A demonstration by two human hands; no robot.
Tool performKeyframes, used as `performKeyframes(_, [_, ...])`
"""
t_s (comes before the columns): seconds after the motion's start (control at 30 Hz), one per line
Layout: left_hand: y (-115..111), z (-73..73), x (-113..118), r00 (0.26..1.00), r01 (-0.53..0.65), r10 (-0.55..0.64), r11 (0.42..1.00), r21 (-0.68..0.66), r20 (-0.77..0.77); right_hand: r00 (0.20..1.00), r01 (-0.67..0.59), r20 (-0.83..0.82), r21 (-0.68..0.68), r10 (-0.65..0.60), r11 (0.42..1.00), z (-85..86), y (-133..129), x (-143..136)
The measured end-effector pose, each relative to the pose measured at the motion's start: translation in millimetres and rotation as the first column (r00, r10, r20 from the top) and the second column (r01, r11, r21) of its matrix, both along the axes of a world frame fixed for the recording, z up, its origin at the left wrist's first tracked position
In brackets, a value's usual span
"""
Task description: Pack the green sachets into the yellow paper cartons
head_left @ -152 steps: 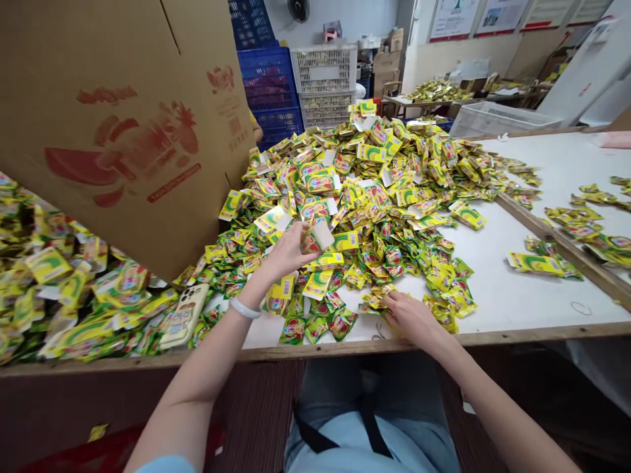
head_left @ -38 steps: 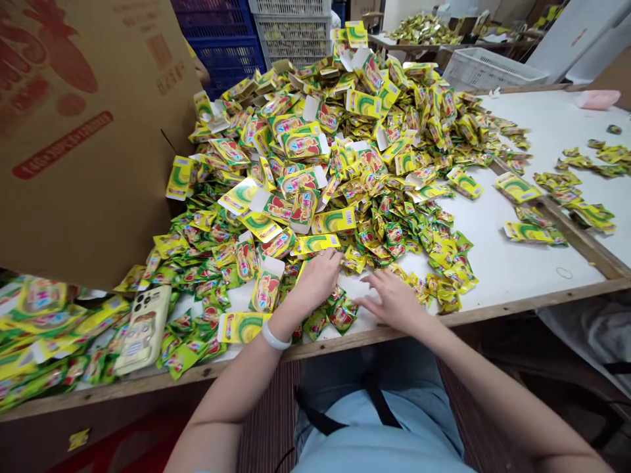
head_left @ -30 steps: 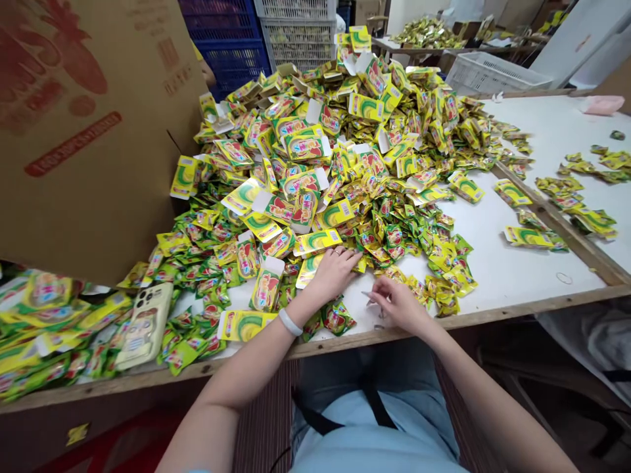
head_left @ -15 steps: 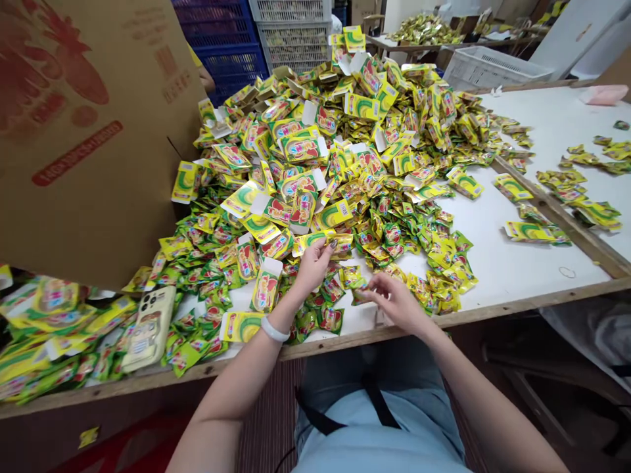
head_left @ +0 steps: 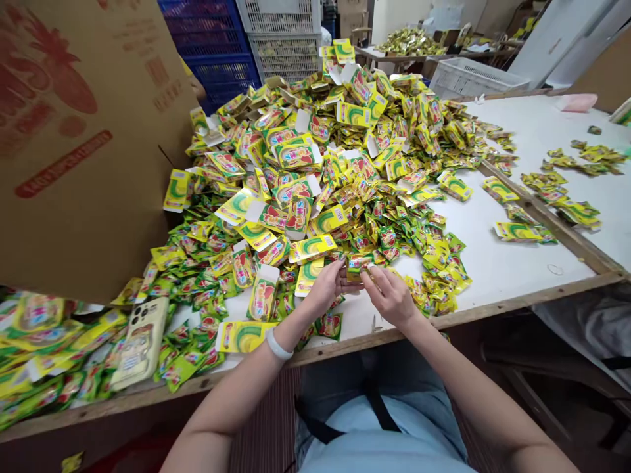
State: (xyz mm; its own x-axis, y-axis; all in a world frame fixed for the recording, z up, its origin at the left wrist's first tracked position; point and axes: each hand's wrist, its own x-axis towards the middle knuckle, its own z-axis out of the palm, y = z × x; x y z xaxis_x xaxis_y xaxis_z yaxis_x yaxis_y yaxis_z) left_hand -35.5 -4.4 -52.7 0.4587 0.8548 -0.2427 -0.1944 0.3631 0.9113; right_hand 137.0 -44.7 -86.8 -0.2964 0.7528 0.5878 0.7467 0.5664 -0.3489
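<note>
A small box [head_left: 298, 215] reads "TUNS"; carton lettering [head_left: 64, 164] blurs.

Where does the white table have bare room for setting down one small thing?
Widest: between the packet pile and wooden strip, apart from stray packets and a loop. Another: beyond the strip, before the pink item. Small gap: between left hand, right hand and front edge. Crowded: the pile, and around the phone.

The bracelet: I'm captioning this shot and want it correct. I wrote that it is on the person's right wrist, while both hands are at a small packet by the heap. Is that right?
Not quite: the head view shows the bracelet on the left wrist. The left hand and right hand are indeed at a small packet by the heap.
</note>
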Motion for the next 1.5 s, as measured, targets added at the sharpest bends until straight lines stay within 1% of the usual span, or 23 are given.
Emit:
performKeyframes(0.1, [0, 0.0, 0, 0.999, -0.045, 0.045, 0.998, 0.045, -0.014, 0.998, -0.062, 0.015, -0.034, 0.062, 0.998, -0.1, -5, -1])
performKeyframes(0.2, [-2, -0.4, 3, 0.997, -0.072, 0.075, 0.986, 0.147, -0.014, 0.976, -0.009, -0.216, -0.026, 0.003, 1.0, 7.5, -10, -1])
performKeyframes(0.27, [-4, 0.4, 6, 0.997, -0.06, 0.071, 0.962, 0.268, -0.033, 0.864, 0.045, -0.493, -0.137, -0.107, 0.99, 13.5, -9, -2])
performKeyframes(0.3, [-6, 1.3, 7, 0.995, -0.044, 0.071, 0.936, 0.348, -0.066, 0.783, 0.001, -0.605, -0.237, -0.148, 0.971, 15.9, -8, -2])
performKeyframes(0.33, [-7, 2.8, 8, 0.989, -0.025, 0.085, 0.9, 0.435, -0.119, 0.707, -0.098, -0.686, -0.336, -0.172, 0.937, 17.6, -6, -3])
performKeyframes(0.4, [-6, 7.1, 4, 0.948, 0.03, 0.167, 0.801, 0.598, -0.272, 0.6, -0.343, -0.779, -0.457, -0.183, 0.821, 18.6, -1, -2])
performKeyframes(0.47, [0, 12.2, -7, 0.844, 0.111, 0.322, 0.678, 0.726, -0.43, 0.557, -0.463, -0.809, -0.491, -0.19, 0.738, 17.1, 1, 1])
performKeyframes(0.57, [18, 16.7, -34, 0.573, 0.288, 0.56, 0.546, 0.786, -0.599, 0.626, -0.374, -0.752, -0.523, -0.207, 0.766, 13.9, 2, 13])
performKeyframes(0.67, [33, 15.2, -54, 0.301, 0.475, 0.646, 0.536, 0.698, -0.701, 0.767, -0.248, -0.627, -0.49, -0.14, 0.836, 13.7, 3, 26])
performKeyframes(0.73, [36, 14.3, -56, 0.219, 0.566, 0.635, 0.536, 0.627, -0.741, 0.847, -0.218, -0.53, -0.428, -0.048, 0.877, 15.9, 3, 31])
performKeyframes(0.77, [35, 14.8, -54, 0.212, 0.598, 0.629, 0.522, 0.608, -0.748, 0.883, -0.218, -0.47, -0.394, 0.008, 0.893, 17.4, 3, 31])
performKeyframes(0.83, [31, 17.8, -47, 0.264, 0.651, 0.609, 0.46, 0.604, -0.748, 0.935, -0.238, -0.335, -0.339, 0.12, 0.91, 20.9, 4, 27])
performKeyframes(0.93, [20, 23.6, -37, 0.454, 0.7, 0.509, 0.304, 0.646, -0.731, 0.952, -0.274, -0.225, -0.323, 0.208, 0.906, 25.3, 7, 23])
performKeyframes(1.0, [16, 25.8, -33, 0.589, 0.65, 0.44, 0.241, 0.721, -0.678, 0.936, -0.289, -0.293, -0.334, 0.193, 0.897, 26.7, 9, 23])
performKeyframes(1.07, [14, 26.3, -31, 0.69, 0.45, 0.479, 0.303, 0.84, -0.543, 0.865, -0.305, -0.491, -0.353, 0.102, 0.884, 26.2, 8, 25])
performKeyframes(1.13, [13, 25.6, -28, 0.75, 0.163, 0.531, 0.429, 0.889, -0.394, 0.689, -0.351, -0.723, -0.396, -0.053, 0.849, 23.7, 2, 22])
performKeyframes(1.17, [12, 24.9, -26, 0.791, 0.06, 0.502, 0.506, 0.861, -0.35, 0.583, -0.395, -0.802, -0.42, -0.13, 0.817, 22.1, -2, 18])
performKeyframes(1.23, [9, 23.0, -20, 0.906, 0.034, 0.291, 0.673, 0.739, -0.308, 0.436, -0.515, -0.869, -0.456, -0.236, 0.726, 19.1, -11, 8])
performKeyframes(1.3, [5, 20.2, -17, 0.971, 0.1, 0.056, 0.791, 0.604, -0.234, 0.396, -0.6, -0.876, -0.473, -0.275, 0.645, 19.2, -18, 0])
performKeyframes(1.33, [2, 18.5, -16, 0.983, 0.102, -0.002, 0.832, 0.546, -0.181, 0.396, -0.611, -0.875, -0.477, -0.278, 0.632, 21.4, -20, -1])
performKeyframes(1.37, [0, 16.6, -15, 0.992, 0.072, -0.011, 0.864, 0.498, -0.124, 0.399, -0.599, -0.875, -0.476, -0.275, 0.644, 25.6, -21, 1])
performKeyframes(1.43, [-3, 13.2, -14, 0.998, -0.011, 0.033, 0.906, 0.422, -0.045, 0.41, -0.513, -0.875, -0.453, -0.255, 0.729, 39.4, -20, 9])
performKeyframes(1.5, [-7, 11.8, -12, 0.998, 0.024, -0.002, 0.925, 0.38, -0.057, 0.445, -0.397, -0.871, -0.4, -0.208, 0.826, 58.4, -16, 18])
